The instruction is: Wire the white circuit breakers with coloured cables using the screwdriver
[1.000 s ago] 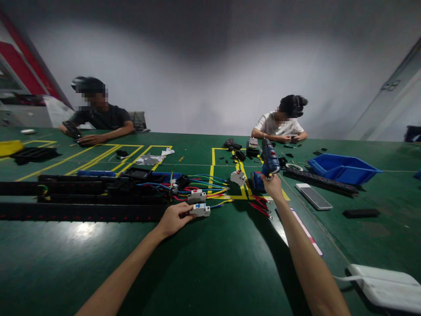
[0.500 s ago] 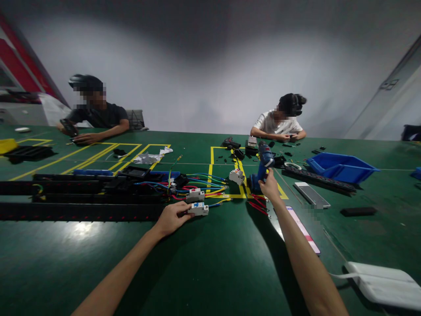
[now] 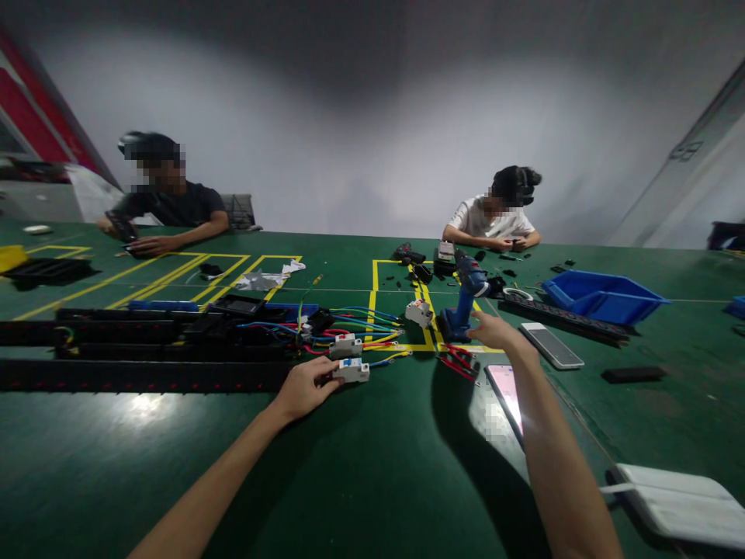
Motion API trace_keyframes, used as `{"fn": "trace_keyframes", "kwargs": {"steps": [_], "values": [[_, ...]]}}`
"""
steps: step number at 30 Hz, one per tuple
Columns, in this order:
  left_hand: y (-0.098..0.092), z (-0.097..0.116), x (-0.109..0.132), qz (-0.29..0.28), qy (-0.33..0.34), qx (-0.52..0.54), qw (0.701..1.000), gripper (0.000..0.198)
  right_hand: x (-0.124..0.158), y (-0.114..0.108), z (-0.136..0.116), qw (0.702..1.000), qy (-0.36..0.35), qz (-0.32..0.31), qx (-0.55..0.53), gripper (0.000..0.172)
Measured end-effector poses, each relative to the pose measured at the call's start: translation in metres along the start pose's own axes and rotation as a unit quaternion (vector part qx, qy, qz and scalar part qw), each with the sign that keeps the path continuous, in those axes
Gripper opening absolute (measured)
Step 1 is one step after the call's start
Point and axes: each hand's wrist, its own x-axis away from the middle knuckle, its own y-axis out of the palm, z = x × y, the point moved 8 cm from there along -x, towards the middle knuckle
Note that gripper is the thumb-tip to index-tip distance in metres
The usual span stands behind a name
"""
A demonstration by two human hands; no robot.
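Observation:
My left hand (image 3: 303,390) rests on the green table (image 3: 372,466), its fingers closed on a white circuit breaker (image 3: 353,370) with a blue tag. Coloured wires (image 3: 364,324) run from that breaker and from a second breaker (image 3: 345,345) just behind it. My right hand (image 3: 496,332) hovers open just right of a blue cordless drill (image 3: 464,301), which stands upright on its battery base, and does not grip it. Red-handled cutters (image 3: 459,361) lie below the drill. A third breaker (image 3: 420,312) sits left of the drill.
Long black rails (image 3: 145,375) stretch across the left. A lit phone (image 3: 504,388) lies by my right forearm, a silver one (image 3: 552,345) further right. A blue bin (image 3: 602,296), a black strip (image 3: 634,375) and a white device (image 3: 680,505) are on the right. Two other people sit across the table.
My right hand lowered the blue drill, set it upright on the table and let go, moving slightly right. My left hand stayed on the breaker.

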Motion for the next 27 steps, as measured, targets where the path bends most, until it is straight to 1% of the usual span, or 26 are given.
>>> {"fn": "trace_keyframes", "kwargs": {"steps": [2,4,6,9,12,14,15,17,20,23,27], "values": [[0.000,0.003,0.001,0.008,0.002,-0.029,1.000,0.024,0.007,-0.002,-0.005,0.999,-0.014,-0.042,0.030,0.046],[0.000,0.006,0.003,0.024,0.004,-0.058,0.998,0.024,0.012,0.002,-0.013,0.995,-0.030,-0.082,0.051,0.039],[-0.002,0.009,0.005,0.051,0.004,-0.075,0.996,0.027,0.016,0.012,-0.022,0.989,-0.044,-0.123,0.065,0.033],[-0.006,0.015,0.008,0.101,-0.004,-0.078,0.992,0.038,0.020,0.032,-0.035,0.978,-0.060,-0.181,0.079,0.023],[-0.013,0.024,0.011,0.159,-0.004,-0.087,0.983,0.046,0.024,0.047,-0.048,0.968,-0.075,-0.221,0.091,0.020],[-0.015,0.033,0.012,0.188,0.019,-0.098,0.977,0.048,0.028,0.052,-0.057,0.964,-0.081,-0.235,0.099,0.021],[-0.014,0.038,0.012,0.191,0.035,-0.103,0.976,0.049,0.030,0.053,-0.061,0.962,-0.082,-0.238,0.103,0.021],[-0.007,0.044,0.011,0.170,0.066,-0.113,0.977,0.053,0.032,0.054,-0.067,0.962,-0.079,-0.237,0.112,0.021],[0.008,0.043,0.008,0.114,0.095,-0.123,0.981,0.057,0.034,0.054,-0.073,0.962,-0.071,-0.227,0.131,0.021],[0.019,0.036,0.006,0.074,0.101,-0.127,0.984,0.056,0.031,0.058,-0.076,0.963,-0.067,-0.214,0.149,0.020],[0.022,0.030,0.005,0.057,0.095,-0.121,0.986,0.056,0.027,0.065,-0.077,0.962,-0.063,-0.206,0.170,0.030]]}}
